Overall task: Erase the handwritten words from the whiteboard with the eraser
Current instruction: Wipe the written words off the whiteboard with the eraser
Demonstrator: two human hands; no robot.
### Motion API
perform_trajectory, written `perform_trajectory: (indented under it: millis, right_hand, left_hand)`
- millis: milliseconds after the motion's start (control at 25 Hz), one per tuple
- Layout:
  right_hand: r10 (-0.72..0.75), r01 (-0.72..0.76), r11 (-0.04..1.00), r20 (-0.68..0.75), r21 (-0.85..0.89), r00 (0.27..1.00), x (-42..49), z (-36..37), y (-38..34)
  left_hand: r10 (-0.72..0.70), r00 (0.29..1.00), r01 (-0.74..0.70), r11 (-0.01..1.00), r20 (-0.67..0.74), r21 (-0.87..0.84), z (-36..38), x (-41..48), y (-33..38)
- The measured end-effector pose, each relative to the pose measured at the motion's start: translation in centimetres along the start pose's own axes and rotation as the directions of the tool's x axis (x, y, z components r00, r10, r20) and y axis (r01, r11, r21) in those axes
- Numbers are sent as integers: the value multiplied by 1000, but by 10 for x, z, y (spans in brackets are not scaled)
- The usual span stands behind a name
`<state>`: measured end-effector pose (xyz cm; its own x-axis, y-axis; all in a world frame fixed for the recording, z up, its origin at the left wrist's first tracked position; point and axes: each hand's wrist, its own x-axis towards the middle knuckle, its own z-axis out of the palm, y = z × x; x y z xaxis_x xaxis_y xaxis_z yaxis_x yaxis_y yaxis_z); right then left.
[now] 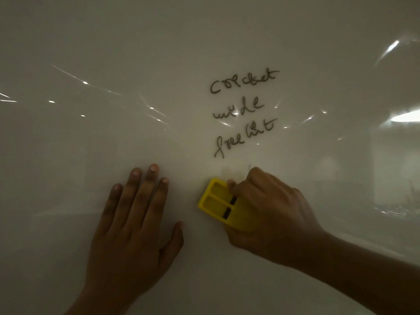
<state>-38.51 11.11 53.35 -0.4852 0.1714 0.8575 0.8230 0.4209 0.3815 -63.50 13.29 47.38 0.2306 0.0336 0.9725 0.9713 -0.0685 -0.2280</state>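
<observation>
A glossy whiteboard (113, 53) fills the view. Three lines of dark handwriting (244, 110) stand right of centre, reading roughly "cricket", "wide" and "free hit". Just below the lowest line, a faint smudge and a short thin stroke (249, 168) remain on the board. My right hand (270, 212) grips a yellow plastic eraser (218, 204) and presses it on the board under the writing. The eraser's back shows two recessed windows and two black slots. My left hand (134, 223) lies flat on the board to the eraser's left, fingers spread, holding nothing.
Reflections of ceiling lights streak the whiteboard's surface, brightest at the right edge (404, 117). No frame, tray or marker is in view.
</observation>
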Motion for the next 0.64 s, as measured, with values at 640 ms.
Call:
perform_trajectory:
  millis: [640]
  right_hand:
    - [651,-610,759,-262,227,712,40,-33,89]
  left_hand:
    - [-8,998,9,1000,-69,11,6,0,1]
